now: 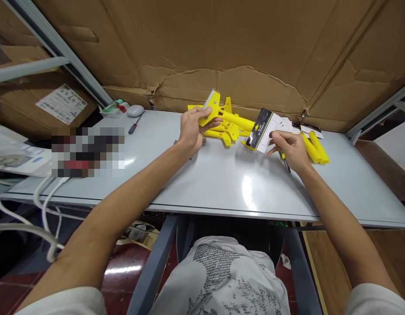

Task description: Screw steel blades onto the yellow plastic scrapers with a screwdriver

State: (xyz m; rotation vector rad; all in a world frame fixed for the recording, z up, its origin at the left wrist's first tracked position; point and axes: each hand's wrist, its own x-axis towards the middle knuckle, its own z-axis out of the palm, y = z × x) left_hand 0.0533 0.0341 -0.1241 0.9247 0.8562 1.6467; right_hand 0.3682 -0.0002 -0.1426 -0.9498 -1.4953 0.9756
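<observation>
My left hand (192, 129) is closed around the head of a yellow scraper (214, 105), whose pale blade edge points up and whose handle reaches right. In my right hand (289, 148) is a black-and-white printed card (263, 129), pinched by its lower right edge. The card's left side overlaps the far end of the scraper's handle; whether they are joined cannot be made out. Behind and below the held scraper lie several yellow scraper parts (227, 135). Yellow tubular handles (315, 148) rest just right of my right hand.
A small screwdriver (134, 126) lies by a white mouse-like object (135, 111) at the back left. More white cards (286, 124) are behind my right hand. A large cardboard sheet (189, 43) walls off the table's back. White cables (47, 201) hang over the left front edge.
</observation>
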